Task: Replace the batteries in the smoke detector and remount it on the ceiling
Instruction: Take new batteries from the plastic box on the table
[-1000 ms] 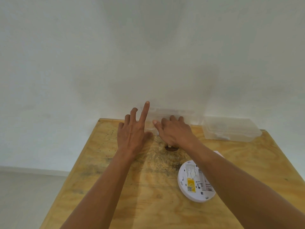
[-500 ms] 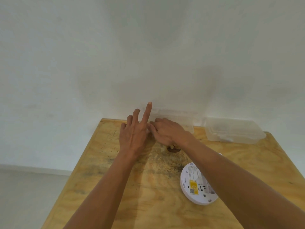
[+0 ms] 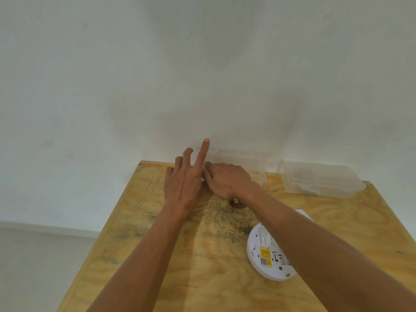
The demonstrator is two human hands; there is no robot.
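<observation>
The white round smoke detector [image 3: 265,255] lies back-up on the plywood table [image 3: 202,278], right of centre, showing a yellow label; my right forearm covers its right part. My left hand [image 3: 184,183] hovers over the far part of the table, palm down, fingers apart and index finger raised. My right hand [image 3: 229,180] is beside it, palm down with fingers curled, fingertips touching the left hand's thumb side. Whatever is under the curled fingers is hidden. No battery is visible.
Two clear plastic boxes stand against the white wall: one [image 3: 238,157] behind my hands, another [image 3: 319,179] at the back right. A dark knot [image 3: 237,204] with a small pale bit marks the wood below my right wrist. The table's left edge drops to the floor.
My right hand has moved left, from apart to touching my left hand. The left hand has stayed in the same pose with its index finger raised.
</observation>
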